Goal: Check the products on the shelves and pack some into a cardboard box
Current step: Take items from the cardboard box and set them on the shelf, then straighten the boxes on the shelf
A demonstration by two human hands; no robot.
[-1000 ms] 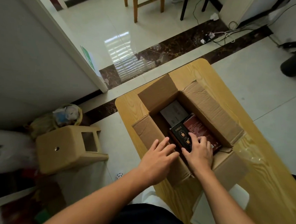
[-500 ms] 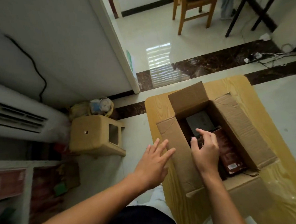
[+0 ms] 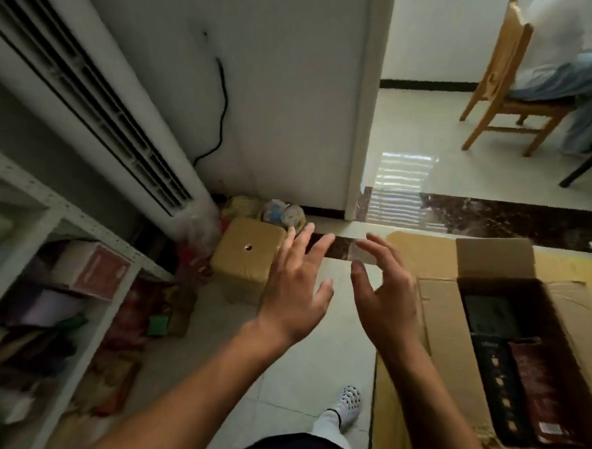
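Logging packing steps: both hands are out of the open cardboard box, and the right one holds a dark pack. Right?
Not quite: in the head view the right hand holds nothing; it is open and empty. The left hand is empty too, and both are out of the open cardboard box.

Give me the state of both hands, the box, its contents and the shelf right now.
left hand: open, empty, above the floor.
right hand: open, empty, beside the box's left flap.
cardboard box: open, side flaps spread, far flap upright.
black pack: lying flat inside the box.
red-brown pack: lying flat inside, next to the black pack.
shelf: stocked, goods too blurred to identify.
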